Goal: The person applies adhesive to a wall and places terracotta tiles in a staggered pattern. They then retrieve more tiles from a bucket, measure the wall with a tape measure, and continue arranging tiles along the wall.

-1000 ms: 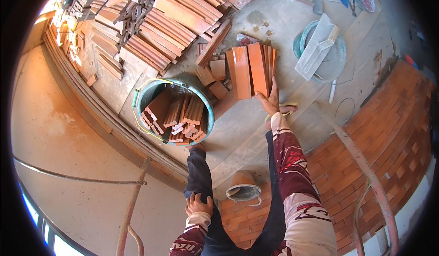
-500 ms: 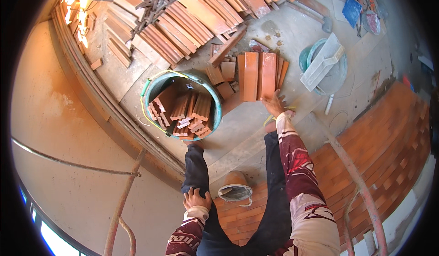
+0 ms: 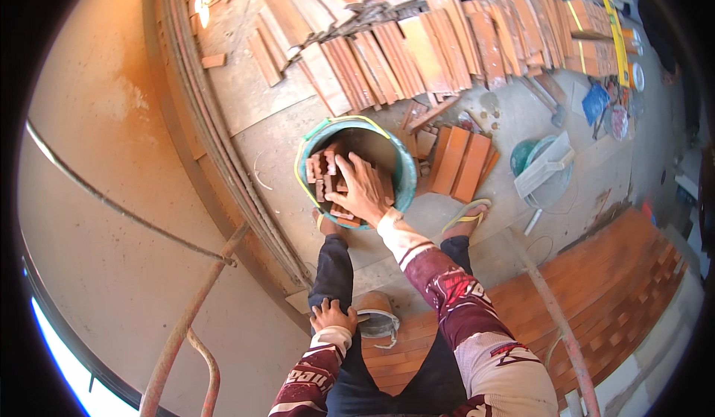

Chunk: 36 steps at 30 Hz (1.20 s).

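Tiles (image 3: 460, 165) beside bucket (image 3: 409, 178), contents (image 3: 320, 175) unclear behind right hand (image 3: 362, 191)

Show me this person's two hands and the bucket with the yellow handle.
Right hand (image 3: 362, 192): head view, back of the hand.
Left hand (image 3: 333, 317): head view, back of the hand.
Yellow-handled bucket (image 3: 409, 174): head view, right side of its rim.

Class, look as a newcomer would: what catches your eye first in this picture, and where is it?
Probably the bare right hand, angled over grooved reddish-brown clay strips inside a round green plastic bucket near the centre. Above, rows of long orange-brown clay pieces sweep across the grey floor. Below the bucket, the bare left hand rests on the left leg in dark trousers.
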Each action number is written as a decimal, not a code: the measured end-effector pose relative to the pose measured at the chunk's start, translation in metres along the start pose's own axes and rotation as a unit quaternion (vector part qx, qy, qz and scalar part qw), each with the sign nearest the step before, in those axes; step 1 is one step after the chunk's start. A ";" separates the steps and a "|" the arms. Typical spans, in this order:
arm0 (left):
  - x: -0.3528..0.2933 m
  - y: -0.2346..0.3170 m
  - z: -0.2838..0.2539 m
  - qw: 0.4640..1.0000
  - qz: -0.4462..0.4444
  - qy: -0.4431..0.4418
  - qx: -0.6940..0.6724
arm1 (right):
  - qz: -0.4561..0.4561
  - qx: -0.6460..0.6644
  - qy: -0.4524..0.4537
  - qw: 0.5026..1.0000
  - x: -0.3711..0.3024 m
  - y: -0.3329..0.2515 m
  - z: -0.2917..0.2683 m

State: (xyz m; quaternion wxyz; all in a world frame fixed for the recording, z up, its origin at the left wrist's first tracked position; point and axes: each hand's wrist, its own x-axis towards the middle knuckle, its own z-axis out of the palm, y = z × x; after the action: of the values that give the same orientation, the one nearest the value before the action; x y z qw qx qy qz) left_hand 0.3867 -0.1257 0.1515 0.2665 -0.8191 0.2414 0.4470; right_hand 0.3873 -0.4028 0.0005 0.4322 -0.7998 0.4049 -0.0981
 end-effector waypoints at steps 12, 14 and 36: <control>0.011 -0.035 -0.017 0.996 0.021 -0.022 -0.088 | 0.297 -0.057 -0.099 0.948 0.057 -0.069 0.075; 0.014 -0.039 -0.022 0.993 0.028 -0.016 -0.112 | 0.278 -0.063 -0.067 0.956 0.054 -0.065 0.081; 0.017 -0.064 -0.018 0.986 0.033 -0.015 -0.166 | 0.319 -0.112 -0.026 0.941 0.044 -0.080 0.099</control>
State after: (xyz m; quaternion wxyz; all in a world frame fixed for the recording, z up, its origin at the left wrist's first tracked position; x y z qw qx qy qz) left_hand 0.4464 -0.0926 0.1589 0.1159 -0.8368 0.1865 0.5016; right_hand 0.5112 -0.3510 -0.0062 0.3585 -0.6743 0.6359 0.1119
